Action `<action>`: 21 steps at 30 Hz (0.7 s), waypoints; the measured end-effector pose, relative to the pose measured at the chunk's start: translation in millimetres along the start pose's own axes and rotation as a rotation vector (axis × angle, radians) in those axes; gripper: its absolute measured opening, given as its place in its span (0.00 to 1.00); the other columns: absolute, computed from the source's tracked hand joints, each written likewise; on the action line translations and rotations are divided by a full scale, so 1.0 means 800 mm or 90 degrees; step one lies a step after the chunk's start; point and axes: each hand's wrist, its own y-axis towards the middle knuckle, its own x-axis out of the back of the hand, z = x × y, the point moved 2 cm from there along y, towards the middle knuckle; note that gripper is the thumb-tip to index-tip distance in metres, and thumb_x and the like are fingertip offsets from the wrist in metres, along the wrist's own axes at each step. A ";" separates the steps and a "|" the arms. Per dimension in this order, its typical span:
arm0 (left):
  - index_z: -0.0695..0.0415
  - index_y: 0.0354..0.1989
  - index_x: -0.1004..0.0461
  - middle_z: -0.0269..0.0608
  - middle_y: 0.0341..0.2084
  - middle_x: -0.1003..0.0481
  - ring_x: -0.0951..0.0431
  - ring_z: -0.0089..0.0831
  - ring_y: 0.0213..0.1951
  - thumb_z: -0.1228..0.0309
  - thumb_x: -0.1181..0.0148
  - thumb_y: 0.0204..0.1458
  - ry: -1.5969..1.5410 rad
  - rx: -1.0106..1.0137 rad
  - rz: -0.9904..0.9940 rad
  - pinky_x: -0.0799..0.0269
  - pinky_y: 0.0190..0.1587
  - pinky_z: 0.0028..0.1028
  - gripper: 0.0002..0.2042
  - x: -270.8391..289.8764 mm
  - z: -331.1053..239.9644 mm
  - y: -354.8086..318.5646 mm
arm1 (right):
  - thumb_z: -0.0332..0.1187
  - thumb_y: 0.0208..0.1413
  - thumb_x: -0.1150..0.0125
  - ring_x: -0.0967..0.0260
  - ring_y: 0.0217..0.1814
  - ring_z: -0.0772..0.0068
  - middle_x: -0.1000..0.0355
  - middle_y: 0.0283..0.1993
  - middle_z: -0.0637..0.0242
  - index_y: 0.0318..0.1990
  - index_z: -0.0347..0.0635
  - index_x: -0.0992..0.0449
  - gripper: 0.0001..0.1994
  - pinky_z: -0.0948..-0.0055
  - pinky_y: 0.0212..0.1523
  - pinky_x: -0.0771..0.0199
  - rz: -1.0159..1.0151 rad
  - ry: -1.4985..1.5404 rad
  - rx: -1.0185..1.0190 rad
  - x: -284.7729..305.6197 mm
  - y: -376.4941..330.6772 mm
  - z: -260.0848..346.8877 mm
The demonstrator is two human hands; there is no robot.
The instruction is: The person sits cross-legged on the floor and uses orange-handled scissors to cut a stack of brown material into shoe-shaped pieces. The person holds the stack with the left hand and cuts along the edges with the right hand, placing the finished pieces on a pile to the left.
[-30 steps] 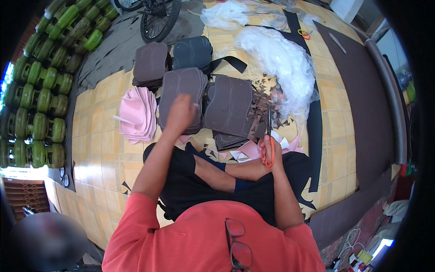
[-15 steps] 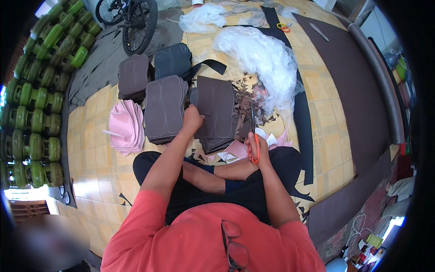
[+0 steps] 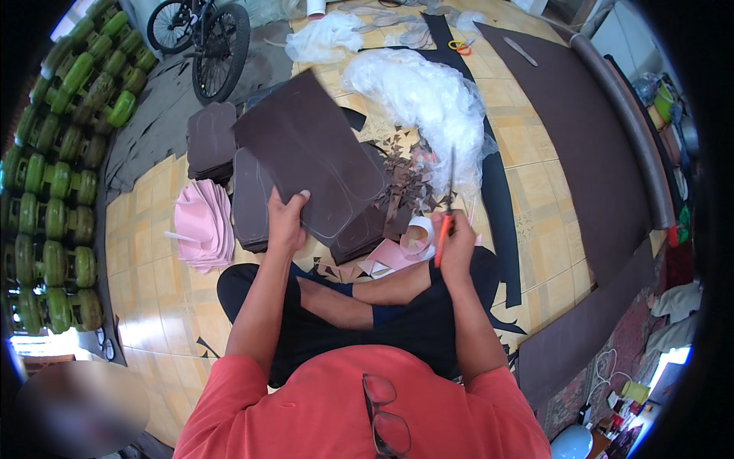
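Note:
My left hand (image 3: 287, 219) grips the lower edge of a dark brown sheet (image 3: 310, 145), thumb on top. The sheet is lifted and tilted, with pale curved outlines drawn on it; its far corner still looks square. Below it lie a stack of cut brown pieces (image 3: 248, 218), partly covered, and another brown pile (image 3: 359, 236). My right hand (image 3: 456, 241) is closed round the orange handles of a pair of scissors (image 3: 449, 187), blades pointing away from me. Brown scraps (image 3: 405, 172) are heaped between the sheet and the scissors. Pink and white offcuts (image 3: 404, 249) rest near my legs.
Pink cut pieces (image 3: 202, 226) are stacked at the left, by another brown stack (image 3: 212, 138). Crumpled clear plastic (image 3: 420, 96) lies beyond the scraps. A large brown roll (image 3: 623, 130) is partly unrolled at the right. Green gas cylinders (image 3: 53, 180) and a bicycle (image 3: 220, 53) stand at left.
My left hand has lifted the brown sheet off the pile and swung it left over the stacks. My right hand has shifted slightly right, still holding the scissors.

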 end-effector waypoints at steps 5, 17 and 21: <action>0.55 0.60 0.44 0.43 0.49 0.33 0.28 0.33 0.49 0.86 0.51 0.49 -0.081 -0.047 -0.006 0.31 0.52 0.32 0.28 -0.009 -0.032 -0.034 | 0.40 0.61 0.43 0.36 0.21 0.72 0.39 0.17 0.62 0.23 0.37 0.38 0.20 0.67 0.22 0.36 0.125 0.154 -0.156 -0.062 -0.040 -0.027; 0.55 0.61 0.45 0.41 0.50 0.34 0.30 0.32 0.52 0.86 0.51 0.50 -0.119 -0.105 -0.008 0.32 0.55 0.32 0.28 -0.009 -0.058 -0.063 | 0.48 0.61 0.47 0.31 0.29 0.49 0.32 0.27 0.48 0.34 0.32 0.32 0.22 0.61 0.33 0.32 0.180 0.069 0.094 -0.090 -0.036 0.047; 0.55 0.61 0.45 0.41 0.50 0.34 0.30 0.32 0.52 0.86 0.51 0.50 -0.117 -0.116 -0.003 0.33 0.55 0.32 0.28 -0.007 -0.056 -0.067 | 0.47 0.62 0.47 0.31 0.30 0.49 0.32 0.27 0.49 0.34 0.32 0.33 0.21 0.61 0.33 0.32 0.183 0.096 0.089 -0.084 -0.033 0.060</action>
